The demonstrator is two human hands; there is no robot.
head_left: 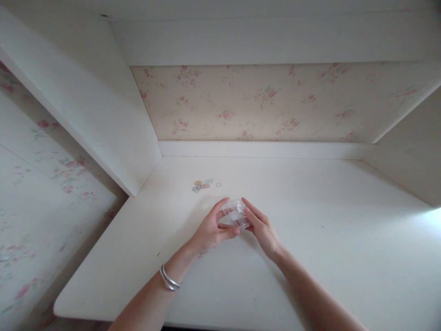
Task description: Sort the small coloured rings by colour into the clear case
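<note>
While our left hand [210, 230] and right hand [262, 228] meet above the white desk [310, 239], we list: one small clear plastic box [235, 215], grasped between both sets of fingertips; silver bangles [168, 278], left wrist; loose small rings [204, 184], lying well behind the box; floral wallpaper [262, 103], rear panel.

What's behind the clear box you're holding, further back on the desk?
Behind the clear plastic box, held between left hand and right hand, small coloured rings lie on the white desk. The box's contents are unclear.
</note>
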